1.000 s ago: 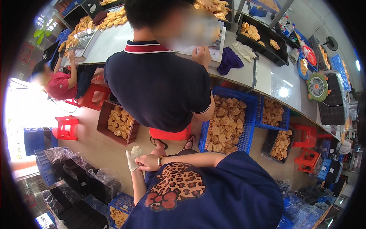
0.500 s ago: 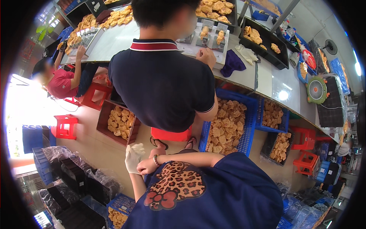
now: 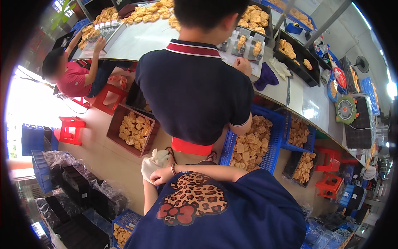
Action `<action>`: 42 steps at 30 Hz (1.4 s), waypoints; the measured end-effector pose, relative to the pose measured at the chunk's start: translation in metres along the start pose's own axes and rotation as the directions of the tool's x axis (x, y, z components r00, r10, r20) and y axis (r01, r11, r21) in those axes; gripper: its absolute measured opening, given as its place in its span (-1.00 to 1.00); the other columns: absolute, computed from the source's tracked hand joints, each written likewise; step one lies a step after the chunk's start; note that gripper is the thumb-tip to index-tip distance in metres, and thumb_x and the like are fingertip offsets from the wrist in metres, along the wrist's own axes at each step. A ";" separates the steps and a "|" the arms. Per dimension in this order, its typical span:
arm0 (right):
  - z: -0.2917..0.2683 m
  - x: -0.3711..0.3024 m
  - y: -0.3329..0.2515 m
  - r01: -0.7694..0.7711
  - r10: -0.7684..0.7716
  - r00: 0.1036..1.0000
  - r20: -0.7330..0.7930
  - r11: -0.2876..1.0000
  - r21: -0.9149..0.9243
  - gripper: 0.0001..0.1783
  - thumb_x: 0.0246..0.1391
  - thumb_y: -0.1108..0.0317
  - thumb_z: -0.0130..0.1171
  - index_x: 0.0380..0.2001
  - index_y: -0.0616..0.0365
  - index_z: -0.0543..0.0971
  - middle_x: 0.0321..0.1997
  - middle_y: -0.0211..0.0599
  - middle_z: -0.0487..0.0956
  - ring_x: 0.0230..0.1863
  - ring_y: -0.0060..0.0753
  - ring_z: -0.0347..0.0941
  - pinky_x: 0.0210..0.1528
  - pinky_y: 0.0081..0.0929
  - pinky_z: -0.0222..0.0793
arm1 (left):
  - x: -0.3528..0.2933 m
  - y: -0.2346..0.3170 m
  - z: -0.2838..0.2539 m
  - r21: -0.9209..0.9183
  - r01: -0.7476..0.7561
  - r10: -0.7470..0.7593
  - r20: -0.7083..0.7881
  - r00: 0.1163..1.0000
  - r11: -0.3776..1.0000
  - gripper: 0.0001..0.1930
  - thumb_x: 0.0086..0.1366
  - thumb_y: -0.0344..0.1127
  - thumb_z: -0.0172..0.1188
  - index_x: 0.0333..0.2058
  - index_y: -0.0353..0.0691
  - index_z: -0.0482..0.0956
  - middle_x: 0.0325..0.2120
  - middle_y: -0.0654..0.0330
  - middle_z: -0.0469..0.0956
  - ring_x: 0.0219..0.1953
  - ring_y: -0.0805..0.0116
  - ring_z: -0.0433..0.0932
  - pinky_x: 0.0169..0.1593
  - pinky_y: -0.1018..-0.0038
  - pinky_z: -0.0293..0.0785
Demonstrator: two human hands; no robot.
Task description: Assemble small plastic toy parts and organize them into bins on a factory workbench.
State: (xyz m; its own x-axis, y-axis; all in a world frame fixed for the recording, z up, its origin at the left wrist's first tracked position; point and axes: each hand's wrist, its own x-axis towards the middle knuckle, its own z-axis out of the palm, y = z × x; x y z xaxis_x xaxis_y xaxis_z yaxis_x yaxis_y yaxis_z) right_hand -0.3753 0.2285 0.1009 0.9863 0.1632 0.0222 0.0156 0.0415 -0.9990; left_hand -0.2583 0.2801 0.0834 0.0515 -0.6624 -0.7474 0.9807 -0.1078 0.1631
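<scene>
Glove point(image 3: 151, 165) tipped, long axis pointing forward-right; right hand point(image 3: 163, 174) pinching cuff point(image 3: 146, 175); left hand point(image 3: 149, 168) inside, spread unclear.

From my remote station I see a pale beige floor point(image 3: 95, 153) running beneath a long, light-topped workbench point(image 3: 141, 41), which curves across my fisheye view. A red plastic stool point(image 3: 71, 130) stands on the left, near a glaring white patch of daylight point(image 3: 29, 103); more red stools point(image 3: 329, 184) sit beneath the bench's right end. There I also make out a green-rimmed fan point(image 3: 346, 109), a dark round fan point(image 3: 362, 64) before a greyish wall point(image 3: 352, 45), a slanting metal post point(image 3: 327, 23) and a bright strip light point(image 3: 361, 18).
</scene>
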 end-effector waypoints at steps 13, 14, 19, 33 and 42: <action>-0.013 0.123 0.008 -0.059 0.064 0.994 -0.086 0.996 0.066 -0.81 0.12 0.29 0.11 -0.40 0.20 0.51 -0.46 -0.38 0.53 -0.38 -0.54 0.41 -0.27 -0.49 0.32 | 0.079 0.134 -0.142 -0.005 -0.003 0.006 0.814 0.581 1.000 -0.44 0.25 0.21 0.01 -0.09 -0.22 0.44 -0.23 0.11 0.50 -0.15 0.15 0.45 0.04 0.31 0.35; -0.018 0.128 0.019 -0.078 0.085 0.990 -0.111 0.995 0.064 -0.81 0.12 0.29 0.11 -0.40 0.20 0.51 -0.46 -0.38 0.53 -0.38 -0.54 0.41 -0.27 -0.49 0.32 | 0.080 0.138 -0.122 0.000 0.027 -0.015 0.821 0.570 1.000 -0.44 0.25 0.21 0.01 -0.09 -0.22 0.44 -0.23 0.11 0.50 -0.15 0.15 0.45 0.04 0.31 0.35; -0.034 0.175 0.038 -0.057 0.078 0.976 -0.205 0.993 0.103 -0.83 0.12 0.30 0.12 -0.43 0.19 0.49 -0.49 -0.40 0.50 -0.41 -0.53 0.36 -0.28 -0.49 0.31 | 0.057 0.176 -0.059 0.026 0.089 -0.092 0.192 0.977 0.996 -0.37 0.18 0.33 -0.08 -0.27 -0.22 0.47 -0.36 0.04 0.47 -0.22 0.21 0.42 -0.12 0.29 0.36; -0.060 0.229 0.063 -0.241 0.270 0.889 -0.369 0.963 0.124 -0.84 0.09 0.31 0.12 -0.38 0.19 0.52 -0.43 -0.36 0.56 -0.34 -0.48 0.44 -0.22 -0.46 0.35 | 0.092 0.229 -0.061 -0.067 0.314 -0.305 0.120 0.945 0.947 -0.55 0.32 0.15 -0.18 -0.21 -0.13 0.39 -0.15 -0.01 0.32 -0.09 -0.10 0.30 0.34 -0.10 -0.11; -0.053 0.221 0.060 -0.291 0.287 0.816 -0.501 0.954 0.072 -0.85 0.07 0.32 0.15 -0.41 0.19 0.53 -0.43 -0.31 0.58 -0.38 -0.46 0.48 -0.27 -0.46 0.38 | 0.109 0.218 -0.055 0.115 0.355 -0.305 0.782 0.544 0.928 -0.37 0.27 0.31 -0.20 -0.50 -0.21 0.46 -0.51 -0.01 0.48 -0.34 -0.08 0.40 -0.06 0.06 0.33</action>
State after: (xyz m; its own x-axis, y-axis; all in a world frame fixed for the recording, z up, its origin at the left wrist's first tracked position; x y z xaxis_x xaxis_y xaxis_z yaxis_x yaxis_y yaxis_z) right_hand -0.1476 0.2146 0.0440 0.8918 -0.3490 -0.2878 -0.2842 0.0628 -0.9567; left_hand -0.0289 0.2252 0.0024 -0.4182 -0.9071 0.0476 0.9066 -0.4201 -0.0401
